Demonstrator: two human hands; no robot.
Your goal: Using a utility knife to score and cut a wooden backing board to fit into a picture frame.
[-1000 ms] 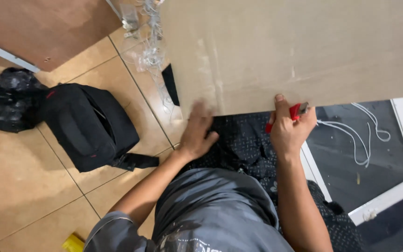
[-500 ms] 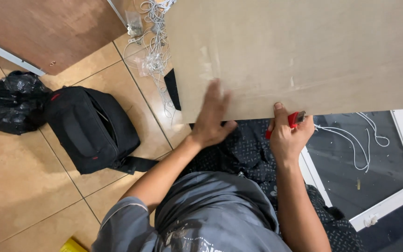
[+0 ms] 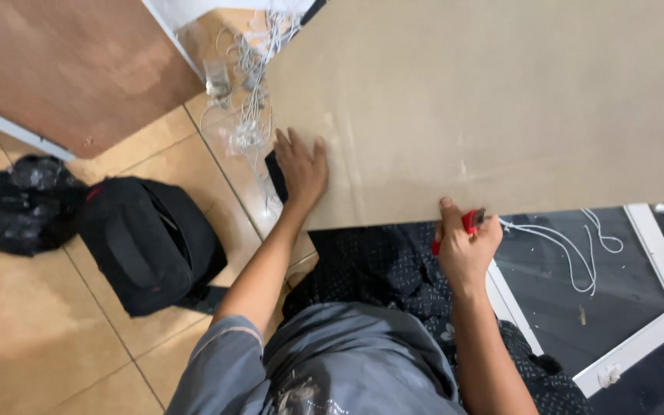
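1. A big sheet of beige fibreboard [image 3: 501,107] lies flat across the person's lap, smooth and matte, with faint pale scuffs and a straight near edge.
2. The left hand [image 3: 300,165] lies palm down on the board's left edge, fingers spread slightly and flat, gripping nothing.
3. The right hand [image 3: 466,242] is at the board's near edge, fingers curled tight round a red-handled cutter [image 3: 466,224], thumb up against the edge.
4. Just right of that hand, below the board, white cord [image 3: 570,246] loops over a dark glass panel in a white frame [image 3: 655,330].
5. Left of the board, on glossy tan floor tiles [image 3: 32,338], sits a black fabric bag [image 3: 147,242]; farther left is a crumpled black plastic bag [image 3: 17,204].
6. Beyond the board's left corner lies a tangle of white wires and clear plastic [image 3: 247,84], beside a reddish-brown wooden panel [image 3: 71,69].
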